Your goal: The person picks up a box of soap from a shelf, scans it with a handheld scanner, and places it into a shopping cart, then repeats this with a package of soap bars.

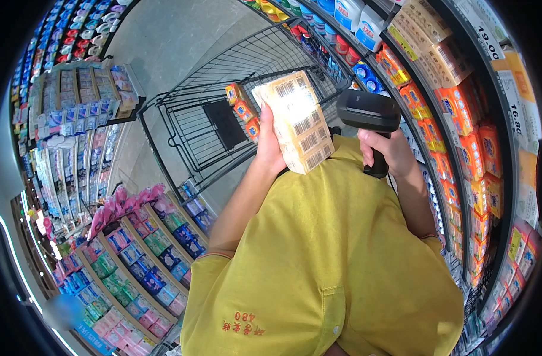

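Observation:
My left hand is wrapped round the left side of a pale yellow multi-pack of boxed bars, whose barcodes face up toward me. A bright glare lies on the upper part of the pack. To the right, my right hand grips the handle of a black handheld scanner, its head pointing left toward the pack. Behind the pack stands a black wire shopping cart. In it lie several orange packs, next to a dark panel on the cart.
Shelves with orange packs and price labels rise close on the right. At the lower left are shelves of pink, green and blue packs. A stacked display stands at the upper left, beside the grey floor.

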The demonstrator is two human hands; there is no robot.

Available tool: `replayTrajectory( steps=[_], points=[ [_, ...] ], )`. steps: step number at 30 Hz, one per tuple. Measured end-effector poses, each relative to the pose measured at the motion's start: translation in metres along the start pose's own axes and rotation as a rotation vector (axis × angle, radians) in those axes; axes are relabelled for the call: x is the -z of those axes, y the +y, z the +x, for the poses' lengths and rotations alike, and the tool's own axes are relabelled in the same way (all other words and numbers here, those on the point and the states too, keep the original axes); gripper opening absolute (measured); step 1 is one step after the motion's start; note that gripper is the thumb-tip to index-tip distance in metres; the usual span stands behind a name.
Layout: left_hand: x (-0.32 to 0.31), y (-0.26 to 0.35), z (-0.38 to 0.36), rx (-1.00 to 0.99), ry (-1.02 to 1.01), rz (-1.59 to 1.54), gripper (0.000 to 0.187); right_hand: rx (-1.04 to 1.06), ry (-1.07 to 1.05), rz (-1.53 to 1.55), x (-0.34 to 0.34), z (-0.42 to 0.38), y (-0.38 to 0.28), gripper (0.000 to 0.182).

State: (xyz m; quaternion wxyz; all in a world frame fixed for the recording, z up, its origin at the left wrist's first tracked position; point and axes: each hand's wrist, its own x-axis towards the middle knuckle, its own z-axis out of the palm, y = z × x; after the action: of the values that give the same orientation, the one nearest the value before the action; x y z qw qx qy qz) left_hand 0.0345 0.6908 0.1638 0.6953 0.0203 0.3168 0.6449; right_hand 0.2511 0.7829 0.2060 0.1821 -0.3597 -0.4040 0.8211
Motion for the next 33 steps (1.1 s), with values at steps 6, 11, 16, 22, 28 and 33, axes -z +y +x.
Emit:
replayTrajectory(
  steps=[6,11,16,22,28,33],
  points=[
    [-0.001,0.0,-0.001,-0.011,0.009,0.002,0.077,0.003,-0.024,0.027,0.003,0.0,0.003,0.012],
    [-0.001,0.0,-0.001,-0.021,0.042,0.029,0.077,0.005,-0.031,0.024,0.003,0.0,0.005,0.012],
    [-0.002,0.001,-0.003,-0.015,0.039,0.058,0.079,0.017,-0.022,0.039,0.003,0.0,0.006,0.012],
    [-0.001,-0.001,-0.005,0.01,0.052,0.037,0.078,0.007,-0.016,0.022,0.004,0.0,0.008,0.013],
    [0.009,-0.004,-0.005,0.027,0.04,0.033,0.074,-0.031,-0.002,-0.017,0.002,0.0,0.006,0.013],
    [0.007,-0.003,-0.006,0.001,0.051,0.065,0.075,-0.044,-0.046,-0.099,0.003,0.002,0.007,0.01]
  ],
)
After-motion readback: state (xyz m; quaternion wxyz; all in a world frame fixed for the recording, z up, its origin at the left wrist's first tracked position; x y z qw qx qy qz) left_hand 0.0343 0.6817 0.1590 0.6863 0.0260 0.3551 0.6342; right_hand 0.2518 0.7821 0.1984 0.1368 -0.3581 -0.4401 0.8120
